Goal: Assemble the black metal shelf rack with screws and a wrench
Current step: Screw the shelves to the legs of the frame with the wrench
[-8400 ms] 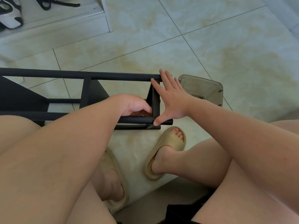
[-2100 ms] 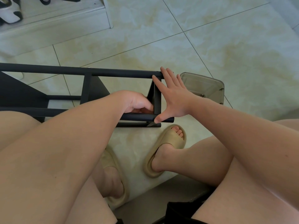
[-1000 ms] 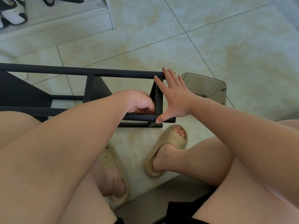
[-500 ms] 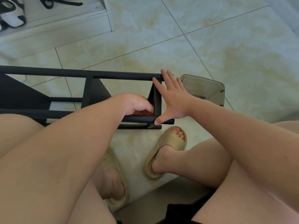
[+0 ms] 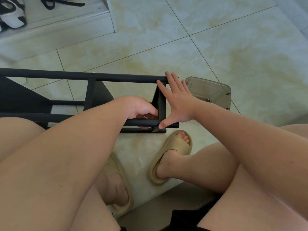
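The black metal shelf rack (image 5: 116, 79) lies on its side on the tiled floor, running from the left edge to the middle. My left hand (image 5: 141, 108) reaches inside the frame at its right end, next to the end crossbar (image 5: 162, 105). Its fingers are curled and pinch a thin metal piece, apparently the wrench (image 5: 146, 117), mostly hidden under the palm. My right hand (image 5: 176, 100) presses flat against the rack's end from outside. Its fingers are straight up to the upper tube, and its thumb rests on the lower tube (image 5: 143, 122).
A clear smoky plastic box (image 5: 215, 88) sits on the floor just right of the rack end, with a small screw (image 5: 210, 100) inside. My feet in beige slides (image 5: 173, 147) stand below the rack. Shoes (image 5: 13, 15) lie on a raised step at the top left.
Both hands keep their places on the rack's end; the left hand's fingers shift only slightly. The view wobbles a little.
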`<state>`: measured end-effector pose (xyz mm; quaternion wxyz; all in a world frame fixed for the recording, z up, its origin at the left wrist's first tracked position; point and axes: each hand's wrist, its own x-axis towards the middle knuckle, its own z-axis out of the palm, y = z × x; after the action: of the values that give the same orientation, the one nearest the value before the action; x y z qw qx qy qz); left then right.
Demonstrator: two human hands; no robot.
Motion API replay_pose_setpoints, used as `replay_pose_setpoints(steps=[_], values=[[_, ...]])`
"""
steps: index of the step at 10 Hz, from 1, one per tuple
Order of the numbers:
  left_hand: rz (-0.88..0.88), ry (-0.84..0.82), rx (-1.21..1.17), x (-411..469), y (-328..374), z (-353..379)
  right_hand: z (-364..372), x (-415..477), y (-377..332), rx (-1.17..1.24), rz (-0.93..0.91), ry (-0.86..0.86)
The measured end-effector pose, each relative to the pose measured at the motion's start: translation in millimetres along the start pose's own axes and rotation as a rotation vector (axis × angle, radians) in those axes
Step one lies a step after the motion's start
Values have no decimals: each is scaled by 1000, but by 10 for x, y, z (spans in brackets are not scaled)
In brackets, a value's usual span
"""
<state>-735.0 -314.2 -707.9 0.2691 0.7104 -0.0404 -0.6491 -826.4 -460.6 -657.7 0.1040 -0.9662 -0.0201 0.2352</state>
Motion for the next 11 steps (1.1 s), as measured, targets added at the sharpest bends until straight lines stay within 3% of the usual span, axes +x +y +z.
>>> replay_pose_setpoints(steps=[3,7,9,11], values=[[94,-22,-51,19,-29,-13,-4,3,4,-5,-2,2],[96,47,51,26,-22,2,-1,2,3,0,0,-3],[123,-41,-59,21,-43,-19,-1,4,4,-2,1,1],[112,39,72,23,-24,7,1,4,0,1,0,-2]])
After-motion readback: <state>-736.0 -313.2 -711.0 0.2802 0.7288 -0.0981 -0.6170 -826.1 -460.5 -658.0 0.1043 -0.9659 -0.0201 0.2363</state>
